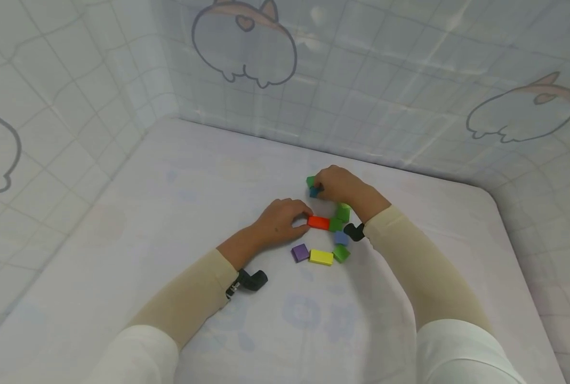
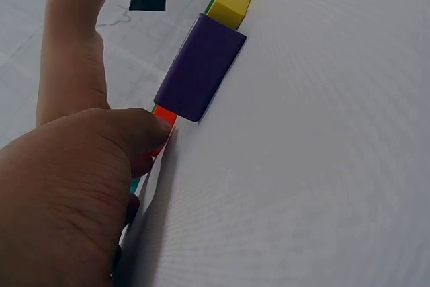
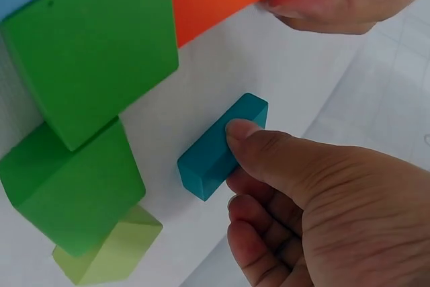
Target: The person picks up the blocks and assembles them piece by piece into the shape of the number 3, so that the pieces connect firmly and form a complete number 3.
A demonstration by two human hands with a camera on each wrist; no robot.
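My right hand (image 1: 343,186) pinches a small teal block (image 3: 222,146) between thumb and fingers. Just beyond it lies a green block (image 1: 311,181). The left hand (image 1: 281,221) holds the left end of a red block (image 1: 319,222) with thumb and fingertips. Against the red block's other end sits a green block (image 1: 335,224), with another green block (image 1: 343,213) behind it, and a light green block (image 3: 111,250) shows beyond that in the right wrist view. A blue block (image 1: 340,238) stands on the near side of the green one.
Nearer the body, a purple block (image 1: 300,253), a yellow block (image 1: 321,257) and a green block (image 1: 341,253) form a row. All lie on a pale cloth-covered surface (image 1: 193,176), enclosed by grid-patterned curtains (image 1: 361,80). Black wrist devices (image 1: 252,280) stick out from the sleeves.
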